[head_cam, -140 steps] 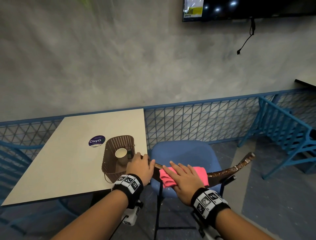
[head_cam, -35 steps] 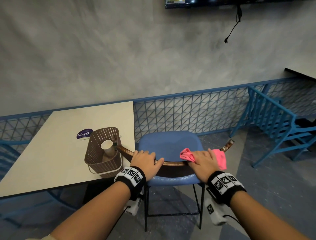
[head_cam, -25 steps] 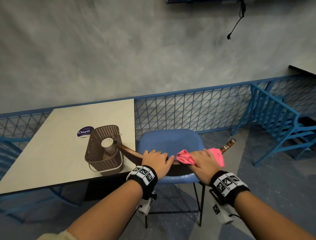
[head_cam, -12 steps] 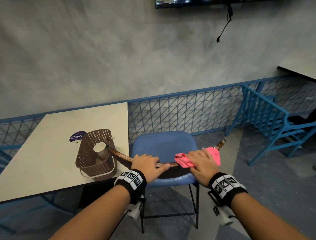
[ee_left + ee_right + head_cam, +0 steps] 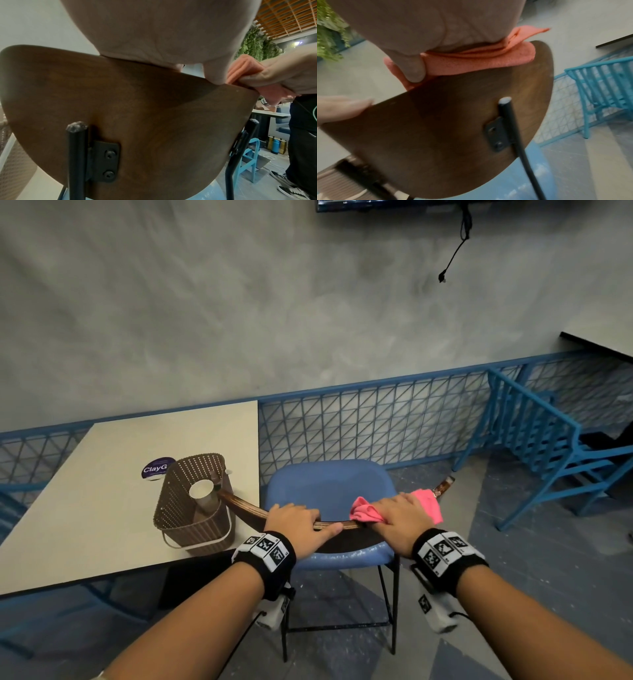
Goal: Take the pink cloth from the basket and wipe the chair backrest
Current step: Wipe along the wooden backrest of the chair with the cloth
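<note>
At lower centre of the head view the left hand [image 5: 295, 523] curls over the top edge of the brown chair backrest [image 5: 246, 510], thumb along its near face. Just right of it, the right hand [image 5: 400, 517] presses the pink cloth [image 5: 426, 503] onto the same edge, thumb pinching it. The basket [image 5: 191, 508] stands at the table [image 5: 85, 501] corner, touching the backrest's left end; bare rim shows beyond the cloth, frame-right.
</note>
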